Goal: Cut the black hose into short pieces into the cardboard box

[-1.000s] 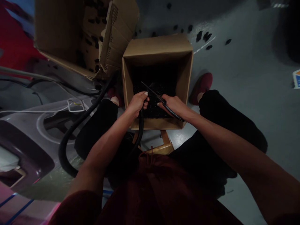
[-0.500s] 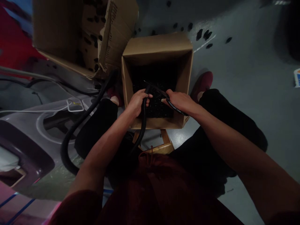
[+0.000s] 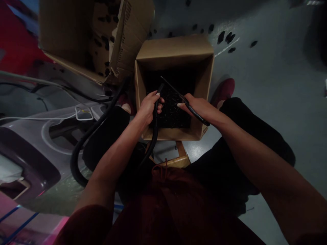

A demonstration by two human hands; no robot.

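Over the open cardboard box (image 3: 176, 134), my left hand (image 3: 149, 107) is wrapped round a black ribbed hose (image 3: 154, 131). The hose's end pokes up past my thumb, and its length runs back towards my lap. My right hand (image 3: 196, 106) grips dark-handled scissors (image 3: 173, 89), with the blades pointing up and left across the box. Their tip lies close to the hose end; I cannot tell whether they touch. Below both hands, many small black pieces (image 3: 176, 115) fill the dim box bottom.
A larger torn cardboard box (image 3: 63, 30) stands at upper left, with black bits inside. Black scraps (image 3: 230, 37) are scattered on the grey floor (image 3: 276, 88). A thick black hose loop (image 3: 76, 160) and a grey plastic stool (image 3: 38, 136) lie left. A wooden stool edge (image 3: 176, 162) shows below the box.
The scissors have swung upward, their blades now higher and further clear of the hose. My left hand stays round the hose, whose end has risen slightly.
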